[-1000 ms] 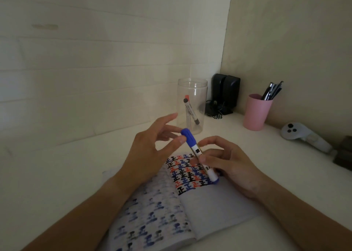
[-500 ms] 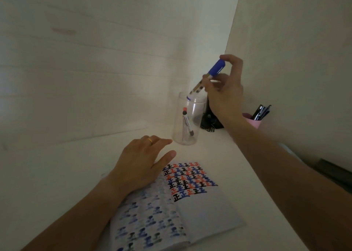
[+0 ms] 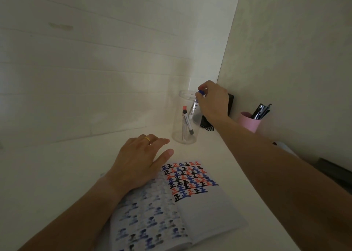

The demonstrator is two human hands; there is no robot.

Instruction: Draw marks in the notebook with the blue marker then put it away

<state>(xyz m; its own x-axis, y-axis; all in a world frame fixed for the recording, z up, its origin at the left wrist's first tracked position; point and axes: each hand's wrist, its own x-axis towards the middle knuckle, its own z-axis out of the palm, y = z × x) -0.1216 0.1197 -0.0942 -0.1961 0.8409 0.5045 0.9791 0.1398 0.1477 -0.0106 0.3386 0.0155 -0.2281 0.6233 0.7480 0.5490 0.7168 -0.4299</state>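
**Two hands, one marker at the jar**

Two pale walls meet behind a white desk (image 3: 57,174). The blue-capped white marker (image 3: 198,100) stands partly inside the clear plastic jar (image 3: 185,117), pinched at its cap by the right hand (image 3: 212,101). Nearer than the jar, the left hand (image 3: 139,162) rests flat, fingers loosely apart, on the open notebook (image 3: 190,203). Bare desk lies left of the jar.

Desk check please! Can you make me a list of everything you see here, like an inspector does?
Surface: pale white desk, dim light.
Job's things: open notebook with red, blue and black marks; blue-capped marker going into clear plastic jar, beside a red-capped marker.
Clutter: pink cup of dark pens; black box.
Hands: right hand pinches marker; left hand flat on notebook.
Cables: dark tangle by jar.
Surroundings: white walls.
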